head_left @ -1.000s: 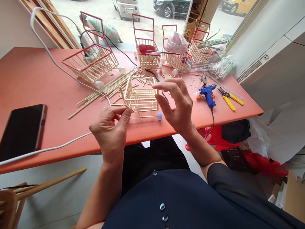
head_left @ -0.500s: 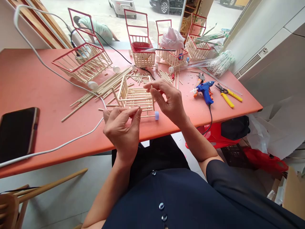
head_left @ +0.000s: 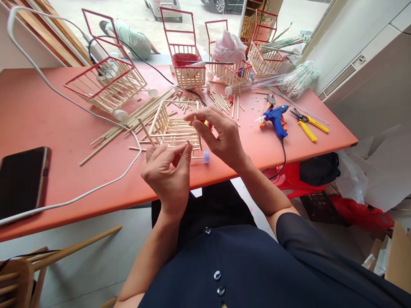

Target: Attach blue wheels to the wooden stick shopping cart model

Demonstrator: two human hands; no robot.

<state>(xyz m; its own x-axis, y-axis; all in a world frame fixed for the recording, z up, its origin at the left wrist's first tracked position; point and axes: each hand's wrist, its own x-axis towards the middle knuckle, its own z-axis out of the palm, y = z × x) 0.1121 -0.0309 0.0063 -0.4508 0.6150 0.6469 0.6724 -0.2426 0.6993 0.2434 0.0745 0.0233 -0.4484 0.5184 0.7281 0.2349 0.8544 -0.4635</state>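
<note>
My left hand [head_left: 168,173] is closed in a pinch, and the tip of a small pale stick shows between thumb and forefinger. My right hand [head_left: 221,134], slightly higher and to the right, also pinches; the end of a short wooden stick [head_left: 195,118] stands up between its fingertips. Just behind both hands sits an unpainted cart frame of thin sticks [head_left: 173,126], partly covered by them. A bluish-white wheel [head_left: 206,157] sits at its near right corner. Most of what each hand pinches is hidden by the fingers.
Long sticks [head_left: 128,124] and short cut sticks [head_left: 220,102] lie behind the frame. A blue glue gun [head_left: 276,115] and yellow-handled pliers [head_left: 308,124] lie at right. Red-trimmed carts [head_left: 105,85] line the back. A phone [head_left: 22,179] and white cable [head_left: 96,192] are at left.
The view has shifted slightly. My right hand has moved a little left, closer to my left hand. Both hands keep their pinch.
</note>
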